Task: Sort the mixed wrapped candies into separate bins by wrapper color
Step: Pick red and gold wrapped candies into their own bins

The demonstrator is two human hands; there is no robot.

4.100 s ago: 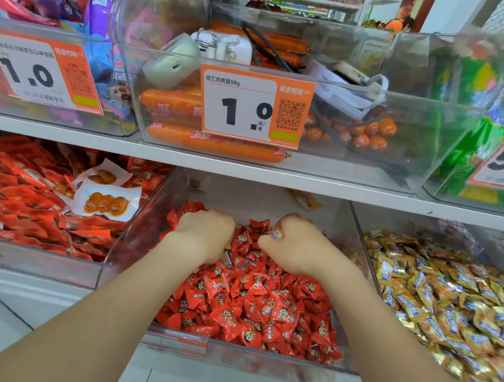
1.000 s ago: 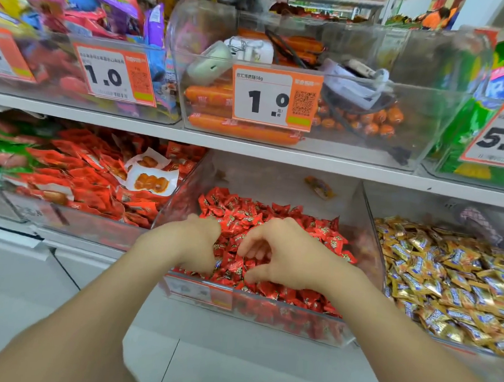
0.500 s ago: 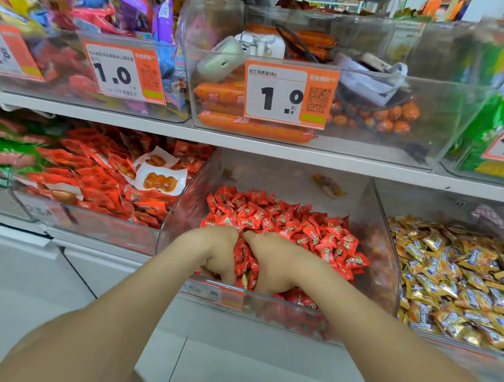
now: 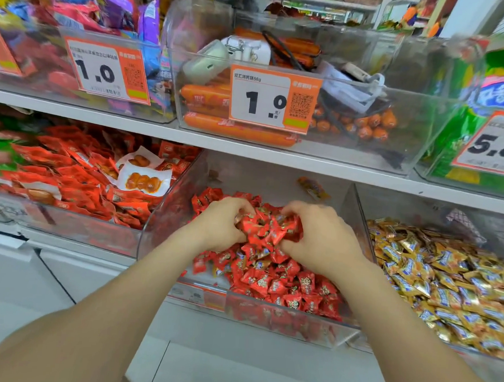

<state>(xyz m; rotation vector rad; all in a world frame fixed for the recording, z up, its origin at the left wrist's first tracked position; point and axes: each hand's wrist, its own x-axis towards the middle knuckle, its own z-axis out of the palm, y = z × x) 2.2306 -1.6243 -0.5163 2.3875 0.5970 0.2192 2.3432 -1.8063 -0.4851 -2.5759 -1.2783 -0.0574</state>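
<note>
A clear plastic bin [image 4: 292, 326] on the lower shelf holds a heap of red-wrapped candies [image 4: 280, 281]. My left hand [image 4: 219, 224] and my right hand [image 4: 321, 236] are both inside it, cupped toward each other around a raised bunch of red candies [image 4: 267, 227] held between them above the pile. The bin to the right is filled with gold-and-blue wrapped candies [image 4: 446, 279]. One gold-wrapped piece [image 4: 313, 188] lies alone at the back of the red bin.
Left of the red bin is a bin of flat red snack packets [image 4: 77, 180]. The upper shelf [image 4: 247, 149] carries clear bins with orange sausages [image 4: 236, 131], price tags and green bags [image 4: 499, 88]. White floor lies below.
My hands scooped red candies from the front of the bin and lifted them together toward the middle and back of the pile. The camera view has also shifted closer.
</note>
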